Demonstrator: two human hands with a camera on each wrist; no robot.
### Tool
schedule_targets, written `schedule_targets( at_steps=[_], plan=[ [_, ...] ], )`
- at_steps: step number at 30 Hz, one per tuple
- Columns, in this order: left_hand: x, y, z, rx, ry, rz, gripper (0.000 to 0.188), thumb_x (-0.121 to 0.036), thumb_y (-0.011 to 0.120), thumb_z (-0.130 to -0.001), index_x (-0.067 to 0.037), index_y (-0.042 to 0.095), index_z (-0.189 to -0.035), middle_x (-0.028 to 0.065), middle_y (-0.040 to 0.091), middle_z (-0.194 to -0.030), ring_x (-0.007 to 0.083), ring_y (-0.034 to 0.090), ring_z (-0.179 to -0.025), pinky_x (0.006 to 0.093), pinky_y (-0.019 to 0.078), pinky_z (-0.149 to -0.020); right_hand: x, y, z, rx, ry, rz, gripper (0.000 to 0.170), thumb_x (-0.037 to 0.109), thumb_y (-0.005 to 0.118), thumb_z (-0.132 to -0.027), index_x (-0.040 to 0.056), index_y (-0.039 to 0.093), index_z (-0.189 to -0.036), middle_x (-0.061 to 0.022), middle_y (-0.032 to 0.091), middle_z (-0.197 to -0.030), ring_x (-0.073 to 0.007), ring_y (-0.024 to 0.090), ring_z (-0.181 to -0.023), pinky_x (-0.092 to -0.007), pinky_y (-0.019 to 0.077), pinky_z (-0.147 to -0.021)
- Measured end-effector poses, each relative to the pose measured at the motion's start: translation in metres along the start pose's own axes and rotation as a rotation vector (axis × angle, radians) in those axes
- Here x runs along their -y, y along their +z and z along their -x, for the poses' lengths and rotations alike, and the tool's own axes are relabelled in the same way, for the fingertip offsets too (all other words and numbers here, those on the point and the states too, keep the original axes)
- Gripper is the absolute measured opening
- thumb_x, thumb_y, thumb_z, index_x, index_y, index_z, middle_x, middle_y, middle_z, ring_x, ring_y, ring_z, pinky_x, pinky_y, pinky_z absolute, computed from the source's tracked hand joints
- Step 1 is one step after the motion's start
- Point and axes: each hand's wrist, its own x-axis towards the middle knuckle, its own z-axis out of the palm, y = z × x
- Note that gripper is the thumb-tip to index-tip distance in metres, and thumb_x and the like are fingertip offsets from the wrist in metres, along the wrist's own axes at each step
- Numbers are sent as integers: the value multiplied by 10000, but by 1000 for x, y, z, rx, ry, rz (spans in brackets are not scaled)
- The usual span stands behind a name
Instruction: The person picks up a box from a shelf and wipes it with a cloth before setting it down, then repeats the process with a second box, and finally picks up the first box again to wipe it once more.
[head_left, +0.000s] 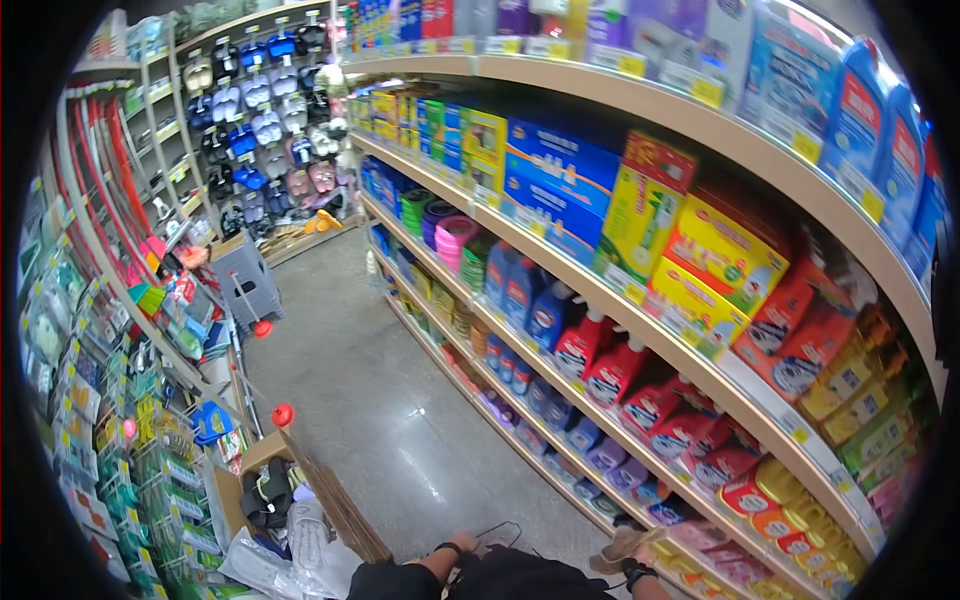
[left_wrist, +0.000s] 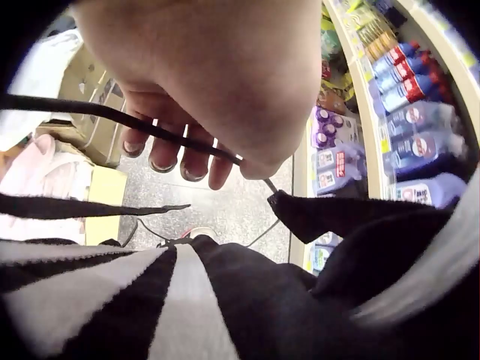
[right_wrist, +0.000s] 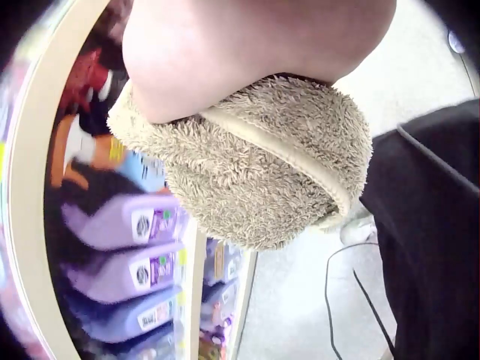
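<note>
My left hand (left_wrist: 199, 90) hangs low in front of my body, its fingers loosely bent over the floor. A thin black cord (left_wrist: 97, 111) crosses those fingers in the left wrist view, and nothing else shows against them. In my right hand (right_wrist: 247, 56) I grip a fluffy beige cloth (right_wrist: 255, 165) with a pale bound edge, bunched up; my fingers are hidden by it. In the head view the cloth (head_left: 612, 552) shows as a brown bundle beside the lowest shelves on the right. Purple bottles (right_wrist: 146, 225) stand on a shelf near the cloth.
Long shelves (head_left: 600, 270) of boxes and bottles run along my right. On the left are hanging goods (head_left: 110, 450) and a cardboard box (head_left: 240, 500) filled with slippers and packs. Ahead, a grey stool (head_left: 245, 280) stands by a wall of slippers (head_left: 265, 125). Grey floor (head_left: 400, 400) lies between.
</note>
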Motion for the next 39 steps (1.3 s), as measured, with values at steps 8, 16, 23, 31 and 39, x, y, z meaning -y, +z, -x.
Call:
schedule_targets(
  at_steps=[8,16,23,31,39],
  plan=[
    [134,48,-29,-279,-140,159,559,-442,486,-824,-7,649,-1136,272,595,-1202,405,556,-1163,426,438,-992,-88,94,-48,92,380,326,617,503,350,-945,11,532,-1269,-159,571,-1260,-344,527,-1165,-503,372,-1035],
    [163,62,36,-318,-489,807,585,-487,494,-822,-22,635,-1146,275,595,-1193,399,565,-1148,445,451,-970,-141,235,-117,269,565,446,645,522,349,-938,5,519,-1285,-164,556,-1285,-350,513,-1187,-506,356,-1051],
    [164,-55,53,-548,-489,1131,586,-496,476,-845,-38,603,-1188,260,588,-1212,388,566,-1149,463,453,-957,-169,331,-177,215,572,489,670,538,348,-931,0,507,-1299,-168,543,-1307,-355,502,-1206,-508,342,-1066],
    [177,-249,32,-817,-429,1265,590,-507,455,-871,-57,566,-1236,243,580,-1235,374,568,-1150,485,455,-943,-229,495,-255,216,602,568,700,556,347,-923,-5,493,-1315,-172,528,-1333,-360,488,-1228,-511,326,-1082],
    [257,-319,26,-847,-520,1353,595,-517,434,-897,-75,530,-1284,226,572,-1257,361,570,-1151,507,458,-928,-325,638,-295,242,643,662,730,575,345,-916,-11,479,-1331,-177,513,-1358,-366,474,-1251,-514,310,-1098]
  ],
)
